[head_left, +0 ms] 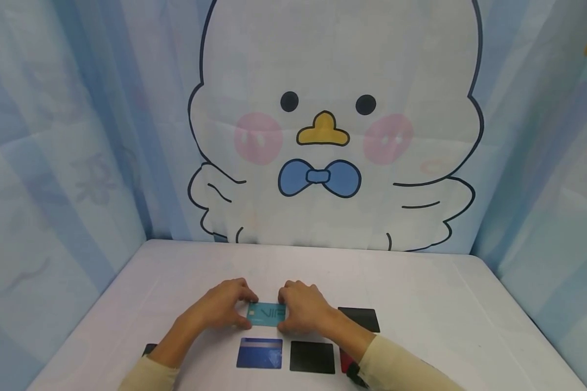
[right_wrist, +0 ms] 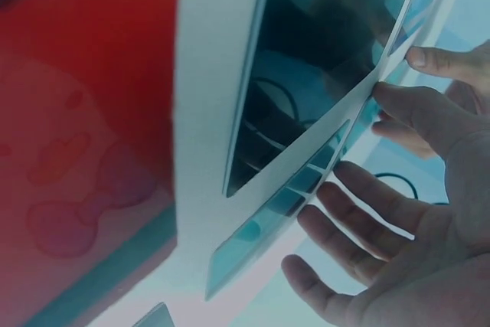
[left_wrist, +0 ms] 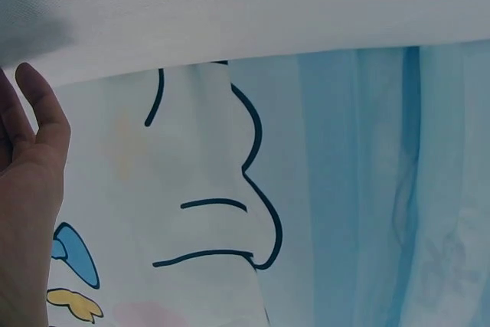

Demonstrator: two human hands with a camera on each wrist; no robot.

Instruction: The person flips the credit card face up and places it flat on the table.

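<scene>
A light-blue card (head_left: 266,314) marked "VIP" lies on the white table between the two hands in the head view. My left hand (head_left: 223,305) holds its left end, thumb at the near corner and fingers at the far corner. My right hand (head_left: 305,308) grips the right end the same way and covers part of it. The right wrist view has my right hand (right_wrist: 413,197) with its thumb at the card's edge and the other fingers loosely bent. In the left wrist view only part of my left hand (left_wrist: 34,166) shows; the card is out of that view.
Nearer on the table (head_left: 435,320) lie a dark blue card (head_left: 260,353) and a black card (head_left: 312,357). Another black card (head_left: 361,318) lies to the right, and a red card (head_left: 344,360) is partly hidden by the right forearm. A cartoon-printed curtain (head_left: 323,217) borders the back.
</scene>
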